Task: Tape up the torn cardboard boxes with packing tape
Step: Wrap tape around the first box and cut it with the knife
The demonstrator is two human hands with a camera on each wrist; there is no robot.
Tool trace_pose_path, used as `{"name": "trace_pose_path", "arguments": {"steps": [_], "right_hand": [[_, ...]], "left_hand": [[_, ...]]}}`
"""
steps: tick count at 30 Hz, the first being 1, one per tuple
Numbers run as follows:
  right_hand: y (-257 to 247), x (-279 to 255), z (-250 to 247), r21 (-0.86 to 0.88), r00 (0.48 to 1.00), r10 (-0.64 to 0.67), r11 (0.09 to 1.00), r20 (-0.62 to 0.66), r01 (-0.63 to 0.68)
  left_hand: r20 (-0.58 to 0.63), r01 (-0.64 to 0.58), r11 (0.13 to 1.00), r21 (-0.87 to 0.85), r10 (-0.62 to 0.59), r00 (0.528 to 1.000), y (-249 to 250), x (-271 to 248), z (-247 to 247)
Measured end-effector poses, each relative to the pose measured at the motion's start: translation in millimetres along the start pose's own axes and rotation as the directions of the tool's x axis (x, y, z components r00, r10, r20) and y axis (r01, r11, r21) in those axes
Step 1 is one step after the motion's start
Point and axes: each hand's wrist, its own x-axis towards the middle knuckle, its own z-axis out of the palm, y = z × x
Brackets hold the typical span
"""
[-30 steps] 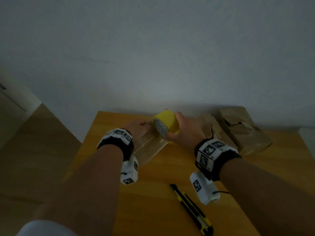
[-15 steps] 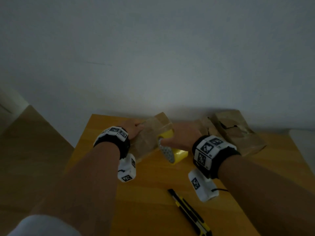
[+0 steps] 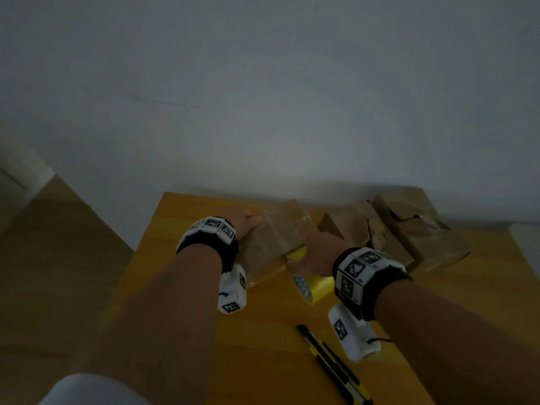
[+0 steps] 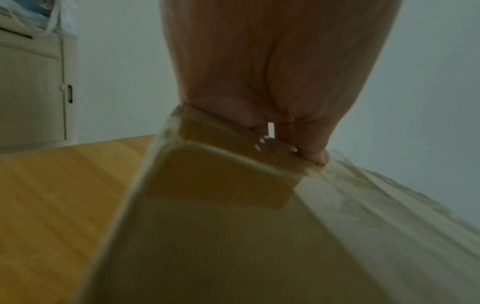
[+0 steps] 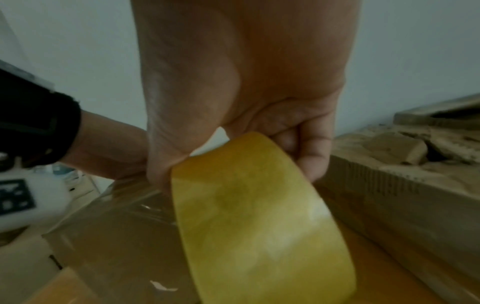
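A: Where was the small brown cardboard box [image 3: 277, 238] at that moment?

B: It stood near the far edge of the yellow wooden tabletop [image 3: 263, 346], toward its far left corner. Clear tape already lay over its top. The left hand [image 3: 244, 226] pressed on the box's left end with the fingers [image 4: 315, 152] laid on the taped edge; they looked fairly straight, so I judge it was pressing, not clasping.

A: And the right hand [image 3: 318, 252]?

B: It gripped the yellow roll of packing tape [image 3: 311, 283], thumb and fingers curled around it, just at the near side of the box, low over the tabletop.

A: What could have gone wrong from there?

B: The strip between roll and box could have wrinkled or stuck to itself if the roll was pulled at an angle. Also the light box could have slid or tipped if the left hand eased. The black and yellow utility knife [image 3: 333, 366] lay near the front edge, apart from both hands, so cutting needed one hand free.

A: The other boxes?

B: Two torn brown cardboard boxes [image 3: 403, 232] waited at the far right, still open at the tears.
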Motion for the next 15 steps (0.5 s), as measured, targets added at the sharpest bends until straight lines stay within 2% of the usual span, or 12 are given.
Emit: {"name": "trace_pose_path", "arguments": {"steps": [4,7,11,15], "right_hand": [[3.5,3.8,7.3,0.038,1.000,-0.024,0.999,-0.020,0.024],[3.3,-0.2,8.4,0.061,0.998,-0.021,0.998,-0.052,0.024],[1.8,-10.1,3.7,-0.021,0.998,-0.053,0.998,-0.037,0.052],[0.1,-17.4,-2.4,0.024,0.994,-0.113,0.993,0.003,0.112]], "left_hand": [[-0.052,-0.068,0.996,-0.063,0.064,0.997,12.5,0.2,7.0],[0.001,-0.010,1.000,0.001,0.010,1.000,18.8,-1.3,13.5],[0.013,-0.005,0.997,-0.072,0.006,1.000,20.4,3.3,13.3],[0.030,0.016,0.999,-0.046,-0.014,0.999,23.6,2.9,14.1]]}}
